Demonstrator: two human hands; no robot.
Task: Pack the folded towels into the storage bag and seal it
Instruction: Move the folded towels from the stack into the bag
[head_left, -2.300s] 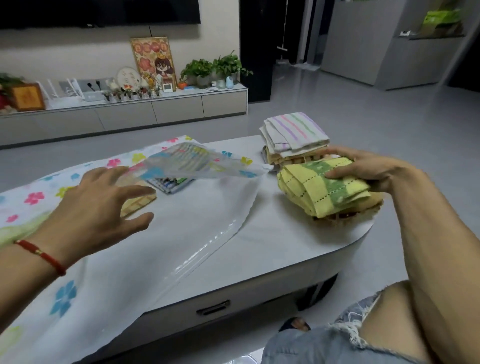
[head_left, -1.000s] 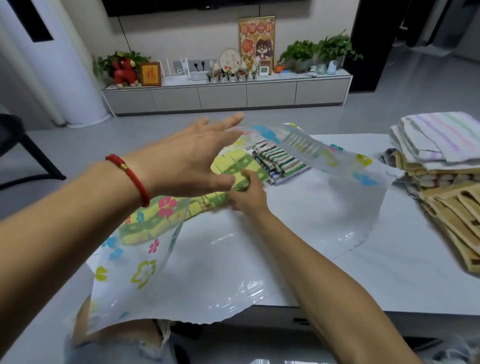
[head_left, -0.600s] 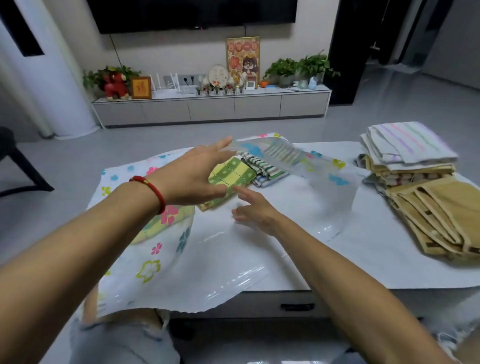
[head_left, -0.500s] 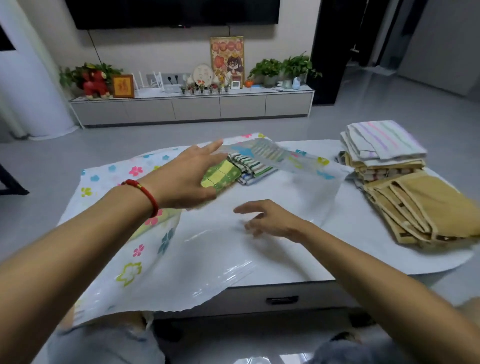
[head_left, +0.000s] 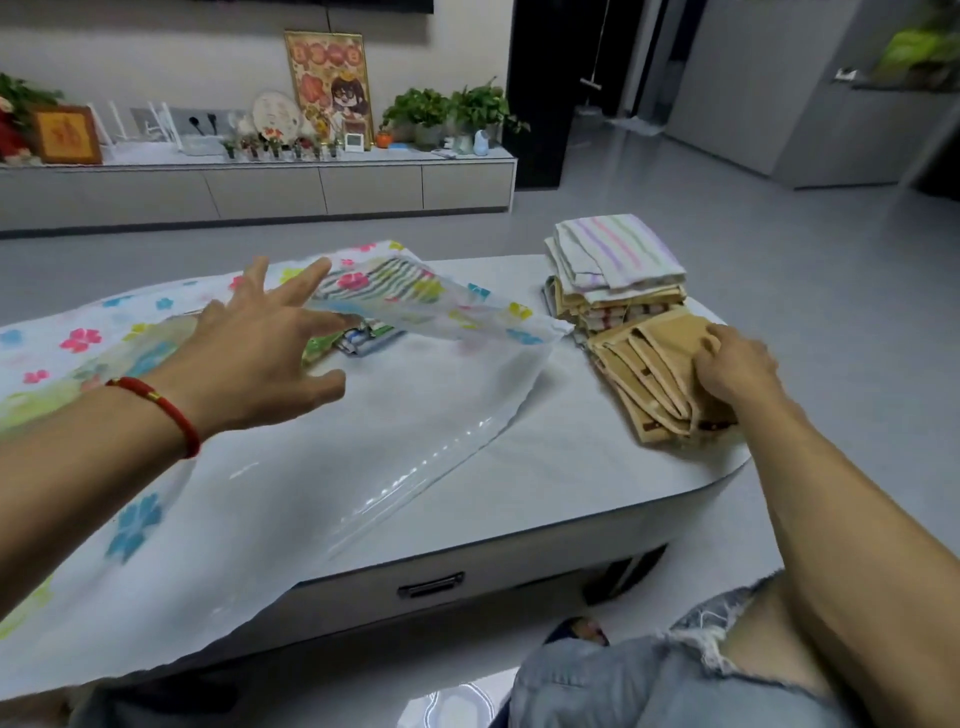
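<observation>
Left hand (head_left: 260, 358), fingers spread open, lifts the flowered storage bag (head_left: 426, 312) flap, half hiding striped towels (head_left: 363, 338) inside; right hand (head_left: 737, 364) fingers grip tan folded towels (head_left: 649, 364).

Bare forearms, a red cord bracelet (head_left: 165, 413) with a small gold bead, frayed light-blue denim shorts (head_left: 660, 680).

The floor (head_left: 675, 218) is grey and glossy. A long low cabinet (head_left: 260, 189) stands along the beige wall (head_left: 156, 52), and it carries a poster (head_left: 330, 85), green plants (head_left: 452, 111) and a framed picture (head_left: 65, 135). A dark doorway (head_left: 571, 78) opens at right
</observation>
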